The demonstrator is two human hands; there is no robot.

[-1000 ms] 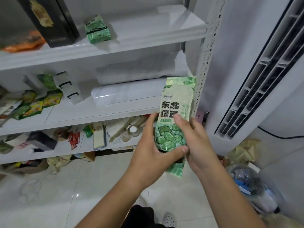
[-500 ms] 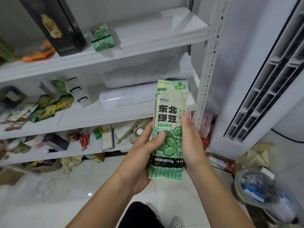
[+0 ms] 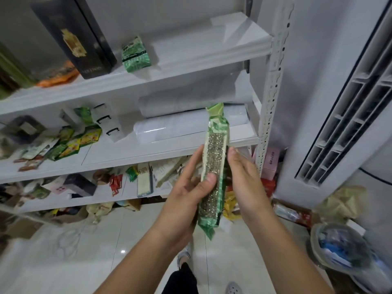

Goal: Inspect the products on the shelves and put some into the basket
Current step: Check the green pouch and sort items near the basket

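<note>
the bean pack (image 3: 214,164) stands upright in front of the shelves (image 3: 161,153), held between both hands at chest height, its narrow clear side turned to the camera so the small green beans show through. the left hand (image 3: 186,194) grips it from the left, thumb pressed on the front edge and fingers curled behind. the right hand (image 3: 244,179) lies against the right side with fingers fairly straight, steadying rather than clamping; whether its thumb hooks round the back cannot be told. the pack looks vacuum-tight and brick-like, so it should handle as a stiff, fairly dense bar, not a floppy bag, and the glossy film may be a little slick. the flat sealed ends at top and bottom are thin and would bend, so the middle of the body, where the left hand now sits, is the best place to hold. one hand round the waist should be enough to carry it. no basket shows in view, so where it would be dropped cannot be told. inspection seems to be the step in hand.
</note>
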